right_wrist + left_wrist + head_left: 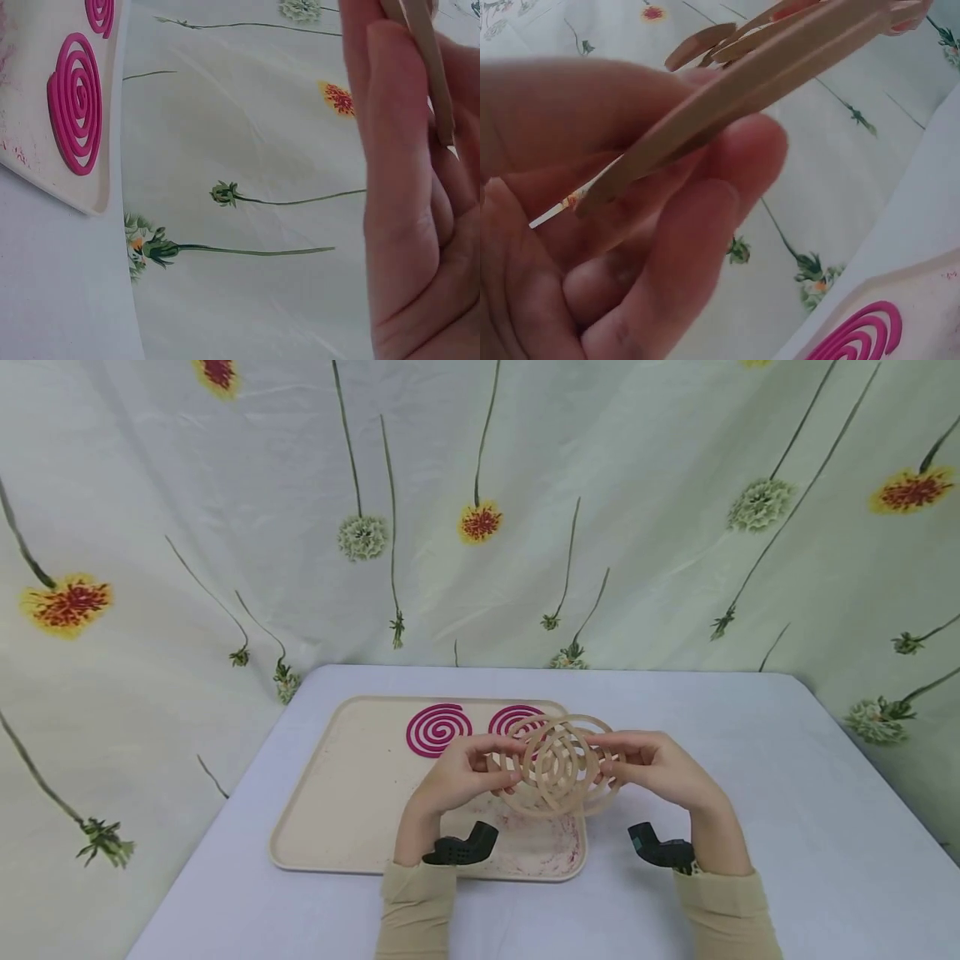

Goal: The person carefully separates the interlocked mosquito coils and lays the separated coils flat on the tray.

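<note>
Left hand (463, 770) and right hand (663, 768) pinch tan coils (561, 766) above tray (352, 802); likely separating step, interlocking unclear; next move calls for gentle pressure

And here's the left hand (637, 232), filling the left side up close, pinching a tan coil (780, 64) seen nearly edge-on! One digit lies along the upper side, and blurred fingertips press from below. Look at that flat strip: it slants from low on the left right up to the top right corner, and more of its loops fan out behind it, up near the top edge. Down in the bottom right corner, there's a pink spiral (889, 322), partly cut off, lying on a cream tray (930, 292). The tray sits on a white table (915, 217), and beyond it all spreads a pale cloth (817, 157) with green stems and a red flower (653, 13).
</note>
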The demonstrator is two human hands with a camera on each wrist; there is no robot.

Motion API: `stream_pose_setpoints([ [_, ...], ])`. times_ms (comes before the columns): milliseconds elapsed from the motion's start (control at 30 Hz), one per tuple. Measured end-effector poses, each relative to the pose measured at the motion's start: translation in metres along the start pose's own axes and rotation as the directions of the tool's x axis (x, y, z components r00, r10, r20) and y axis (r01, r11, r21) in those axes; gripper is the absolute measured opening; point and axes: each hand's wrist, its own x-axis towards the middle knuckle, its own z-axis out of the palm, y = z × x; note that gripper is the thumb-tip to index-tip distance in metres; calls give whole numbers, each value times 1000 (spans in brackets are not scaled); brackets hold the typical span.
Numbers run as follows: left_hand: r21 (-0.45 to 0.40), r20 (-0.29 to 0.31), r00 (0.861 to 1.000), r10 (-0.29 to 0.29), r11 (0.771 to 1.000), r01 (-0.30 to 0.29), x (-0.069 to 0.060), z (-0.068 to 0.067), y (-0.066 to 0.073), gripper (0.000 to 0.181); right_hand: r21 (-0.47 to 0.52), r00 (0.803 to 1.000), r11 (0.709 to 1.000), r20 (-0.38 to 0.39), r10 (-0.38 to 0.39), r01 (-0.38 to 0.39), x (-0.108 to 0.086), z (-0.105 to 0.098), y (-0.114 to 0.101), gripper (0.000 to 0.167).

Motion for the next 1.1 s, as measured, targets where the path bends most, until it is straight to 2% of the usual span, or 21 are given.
stream_pose_setpoints([
  [100, -5, -68, 998, 13, 1000, -13, 2, 2, 1, 33, 3, 998, 1000, -66, -24, 24, 5, 5, -1, 36],
  [200, -13, -149, 988, 36, 999, -38, 5, 6, 2, 33, 25, 988, 996, -135, -80, 84, 9, 10, -1, 37],
  [233, -11, -177, 984, 32, 999, -35, 6, 9, 7, 33, 38, 982, 993, -155, -106, 113, 10, 12, -1, 37],
  [333, 0, -264, 964, 42, 999, -44, 9, 14, 8, 33, 74, 960, 982, -234, -153, 175, 15, 18, 0, 37],
  [433, -5, -326, 944, 49, 999, -54, 11, 17, 8, 33, 99, 937, 973, -305, -172, 211, 18, 25, -1, 38],
  [467, -17, -342, 938, 62, 997, -72, 12, 17, 4, 33, 103, 929, 971, -327, -170, 214, 19, 26, -1, 38],
  [633, -57, -404, 909, 100, 989, -134, 16, 23, 4, 33, 109, 889, 969, -429, -157, 223, 22, 33, -1, 41],
  [767, -33, -455, 881, 128, 987, -160, 19, 28, 6, 33, 109, 849, 970, -511, -134, 219, 26, 38, -1, 42],
  [833, -25, -467, 874, 131, 987, -162, 20, 30, 8, 32, 118, 834, 969, -538, -122, 218, 27, 40, -2, 43],
  [900, -34, -465, 877, 125, 987, -158, 20, 30, 9, 33, 132, 831, 968, -546, -110, 214, 27, 41, -2, 44],
  [967, -74, -440, 892, 101, 986, -149, 19, 28, 9, 34, 153, 842, 967, -531, -92, 203, 27, 41, -3, 46],
  [1100, -155, -370, 929, 36, 983, -100, 13, 20, 8, 35, 191, 893, 966, -445, -73, 174, 23, 36, -3, 46],
])
